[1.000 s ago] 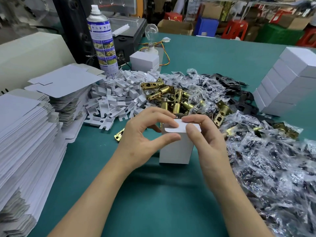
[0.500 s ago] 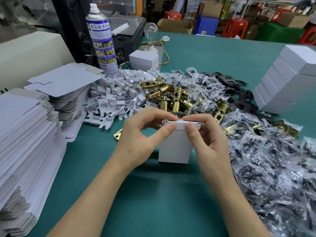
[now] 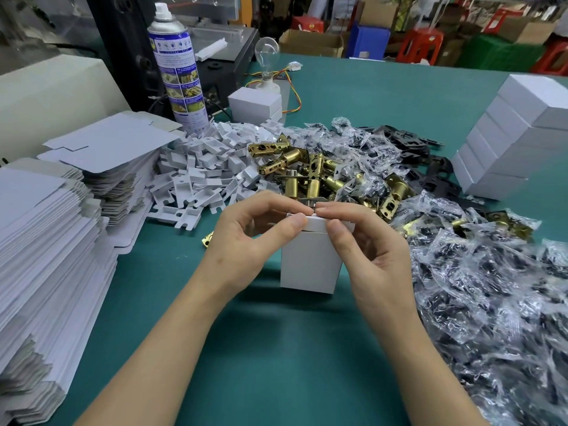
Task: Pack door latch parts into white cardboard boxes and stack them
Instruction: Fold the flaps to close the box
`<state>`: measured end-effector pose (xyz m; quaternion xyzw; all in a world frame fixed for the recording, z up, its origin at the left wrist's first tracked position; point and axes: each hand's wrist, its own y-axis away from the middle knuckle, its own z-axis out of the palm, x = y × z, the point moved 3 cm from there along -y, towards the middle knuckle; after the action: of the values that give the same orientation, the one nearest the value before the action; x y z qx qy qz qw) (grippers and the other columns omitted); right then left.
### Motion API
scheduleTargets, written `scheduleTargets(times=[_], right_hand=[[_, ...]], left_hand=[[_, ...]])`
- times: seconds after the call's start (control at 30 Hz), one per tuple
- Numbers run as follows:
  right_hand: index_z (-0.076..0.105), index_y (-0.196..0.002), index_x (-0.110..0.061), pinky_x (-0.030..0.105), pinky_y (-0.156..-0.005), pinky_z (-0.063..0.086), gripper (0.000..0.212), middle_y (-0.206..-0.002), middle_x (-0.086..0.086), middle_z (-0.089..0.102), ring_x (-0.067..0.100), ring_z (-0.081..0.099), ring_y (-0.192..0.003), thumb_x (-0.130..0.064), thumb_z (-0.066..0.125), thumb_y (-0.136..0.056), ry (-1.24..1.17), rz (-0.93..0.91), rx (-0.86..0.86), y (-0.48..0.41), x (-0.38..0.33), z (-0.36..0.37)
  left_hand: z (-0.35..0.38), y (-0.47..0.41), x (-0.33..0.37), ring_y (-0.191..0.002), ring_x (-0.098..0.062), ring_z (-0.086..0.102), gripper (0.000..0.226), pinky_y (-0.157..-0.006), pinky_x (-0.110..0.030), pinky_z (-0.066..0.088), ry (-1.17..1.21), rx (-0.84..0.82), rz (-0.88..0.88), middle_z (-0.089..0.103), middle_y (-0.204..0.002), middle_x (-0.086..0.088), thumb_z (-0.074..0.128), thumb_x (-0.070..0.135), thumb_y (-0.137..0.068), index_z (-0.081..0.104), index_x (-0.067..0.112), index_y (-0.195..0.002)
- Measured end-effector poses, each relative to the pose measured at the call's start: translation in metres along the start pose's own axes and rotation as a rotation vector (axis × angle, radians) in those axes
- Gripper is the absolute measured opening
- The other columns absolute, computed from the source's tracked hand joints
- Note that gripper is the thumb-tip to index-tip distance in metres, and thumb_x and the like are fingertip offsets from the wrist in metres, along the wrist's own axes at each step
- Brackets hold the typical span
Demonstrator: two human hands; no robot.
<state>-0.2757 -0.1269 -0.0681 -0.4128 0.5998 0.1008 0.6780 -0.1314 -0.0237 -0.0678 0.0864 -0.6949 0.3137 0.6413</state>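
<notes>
White cardboard box (image 3: 310,265) stands upright on the green bench (image 3: 276,364), in the middle and close to the person. The left hand (image 3: 255,244) and the right hand (image 3: 372,253) both pinch the lid flap at its top, with thumbs in front and fingers curled over the back. Just behind the box lies a heap of gold door latches (image 3: 307,170). Clear bags of black parts (image 3: 491,302) spread out on the right. Closed white boxes (image 3: 516,142) sit stacked at the far right. Flat box sheets (image 3: 46,256) pile up on the left.
</notes>
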Motion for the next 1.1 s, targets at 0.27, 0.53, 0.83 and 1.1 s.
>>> scheduleTargets(times=[0.27,0.53,0.83,1.1], right_hand=[[0.075,-0.109,-0.025,0.037,-0.098,0.052,0.023,-0.123,-0.002,0.072,0.026,0.063,-0.125,-0.02,0.054,-0.1,-0.005,-0.018,-0.041,0.0,0.001,-0.001],[0.074,-0.107,-0.019,0.043,-0.099,0.054,0.02,-0.124,0.001,0.071,0.025,0.064,-0.125,-0.016,0.055,-0.1,-0.062,0.057,-0.046,0.0,0.007,-0.003],[0.073,-0.103,-0.015,0.019,-0.084,0.054,0.022,-0.11,0.001,0.075,0.016,0.069,-0.104,-0.015,0.051,-0.103,-0.126,0.109,-0.062,0.0,0.002,0.001],[0.066,-0.108,-0.019,0.046,-0.091,0.047,0.024,-0.114,0.009,0.069,0.031,0.062,-0.108,-0.013,0.052,-0.09,-0.273,0.21,-0.029,0.004,0.013,0.009]], left_hand=[[-0.002,-0.001,0.0,-0.108,-0.026,0.072,0.013,-0.093,-0.035,0.055,-0.005,-0.05,0.052,0.077,-0.107,-0.004,0.073,0.027,-0.092,0.081,0.029,-0.102],[-0.007,0.001,0.003,-0.125,-0.029,0.066,0.025,-0.089,-0.031,0.057,-0.114,-0.125,0.104,0.073,-0.126,-0.002,0.084,0.029,-0.084,0.08,0.03,-0.108],[-0.007,0.002,0.004,-0.122,-0.025,0.068,0.019,-0.091,-0.028,0.056,-0.116,-0.102,0.09,0.075,-0.123,0.001,0.082,0.03,-0.085,0.082,0.032,-0.103],[0.008,0.003,-0.004,-0.126,-0.022,0.063,0.005,-0.102,-0.038,0.049,0.003,-0.101,0.015,0.069,-0.129,0.003,0.068,0.032,-0.09,0.073,0.03,-0.089]])
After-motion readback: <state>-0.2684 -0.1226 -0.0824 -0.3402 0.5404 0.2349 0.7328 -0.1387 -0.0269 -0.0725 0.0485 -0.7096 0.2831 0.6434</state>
